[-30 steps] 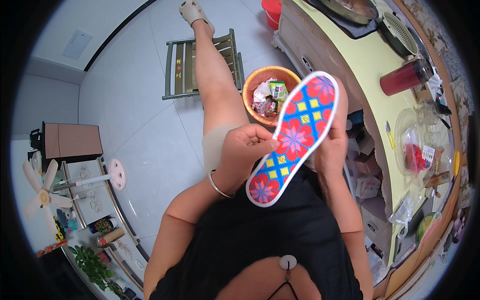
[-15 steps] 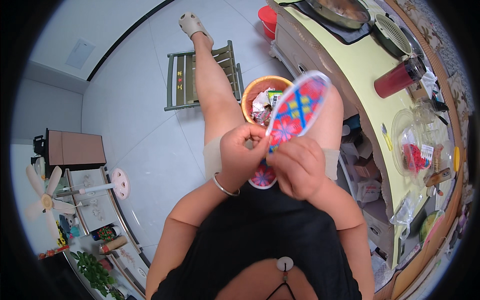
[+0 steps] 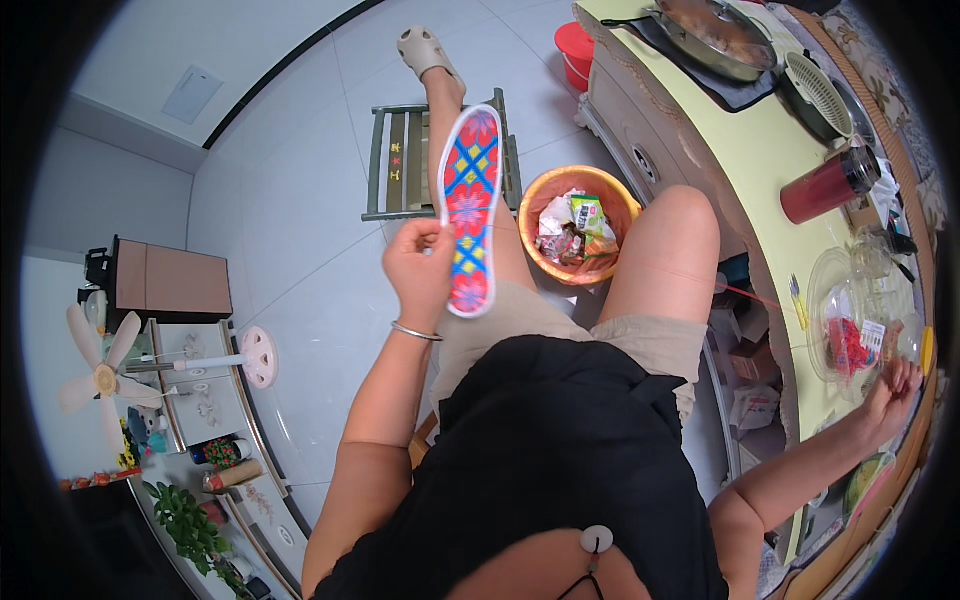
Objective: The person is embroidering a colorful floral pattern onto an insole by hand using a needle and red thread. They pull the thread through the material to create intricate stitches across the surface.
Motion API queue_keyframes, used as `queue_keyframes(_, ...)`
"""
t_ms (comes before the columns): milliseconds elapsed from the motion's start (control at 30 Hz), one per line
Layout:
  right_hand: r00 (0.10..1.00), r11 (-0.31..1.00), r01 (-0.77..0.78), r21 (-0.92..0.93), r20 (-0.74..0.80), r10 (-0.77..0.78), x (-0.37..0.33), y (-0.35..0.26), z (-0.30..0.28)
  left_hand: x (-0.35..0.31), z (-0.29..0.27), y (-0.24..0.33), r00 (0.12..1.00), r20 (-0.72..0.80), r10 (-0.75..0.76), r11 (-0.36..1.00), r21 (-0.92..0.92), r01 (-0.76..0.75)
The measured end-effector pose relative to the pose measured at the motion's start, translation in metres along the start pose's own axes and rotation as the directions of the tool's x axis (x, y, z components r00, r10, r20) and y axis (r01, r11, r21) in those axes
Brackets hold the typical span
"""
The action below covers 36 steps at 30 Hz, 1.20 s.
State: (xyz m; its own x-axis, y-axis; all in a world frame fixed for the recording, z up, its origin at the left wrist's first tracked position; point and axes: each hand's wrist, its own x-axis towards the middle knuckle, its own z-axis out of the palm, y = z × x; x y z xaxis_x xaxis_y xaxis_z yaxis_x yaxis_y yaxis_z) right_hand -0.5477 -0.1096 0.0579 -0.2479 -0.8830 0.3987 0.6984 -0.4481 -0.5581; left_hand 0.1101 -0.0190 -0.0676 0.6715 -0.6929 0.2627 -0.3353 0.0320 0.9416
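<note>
Room with a pale, glossy tiled floor. The left hand pinches the left edge of a white-rimmed, red-and-blue patterned cloth insole. Rightward, a thin red thread runs towards the curled right hand, well apart from the insole, by a pale-yellow tabletop; what it grips is unclear. Probably a thread-drawing step, calling next for even tension.

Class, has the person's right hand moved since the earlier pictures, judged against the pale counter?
Yes: the right hand has moved rightward, from the patterned insole to over the pale counter.
</note>
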Motion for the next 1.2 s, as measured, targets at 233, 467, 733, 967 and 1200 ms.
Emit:
queue_keyframes(233,0.993,0.752,-0.017,-0.659,-0.098,-0.063,-0.082,0.172,0.153,-0.041,0.042,0.077,0.821,0.464,-0.333,0.638,-0.531,0.558)
queue_keyframes(467,0.801,0.514,0.413,-0.752,0.569,0.189,-0.148,0.265,0.244,-0.058,0.044,0.108,0.733,0.593,-0.334,0.716,-0.346,0.606)
queue_keyframes(733,0.749,0.478,0.484,-0.733,0.629,0.207,-0.158,0.278,0.244,-0.063,0.044,0.107,0.756,0.601,-0.260,0.721,-0.400,0.566)
queue_keyframes(967,0.756,0.451,0.486,-0.749,0.619,0.212,-0.160,0.280,0.242,-0.064,0.044,0.107,0.761,0.599,-0.248,0.725,-0.407,0.556)
queue_keyframes(1200,0.757,0.483,0.483,-0.731,0.625,0.190,-0.160,0.281,0.242,-0.066,0.045,0.106,0.786,0.581,-0.210,0.752,-0.417,0.510)
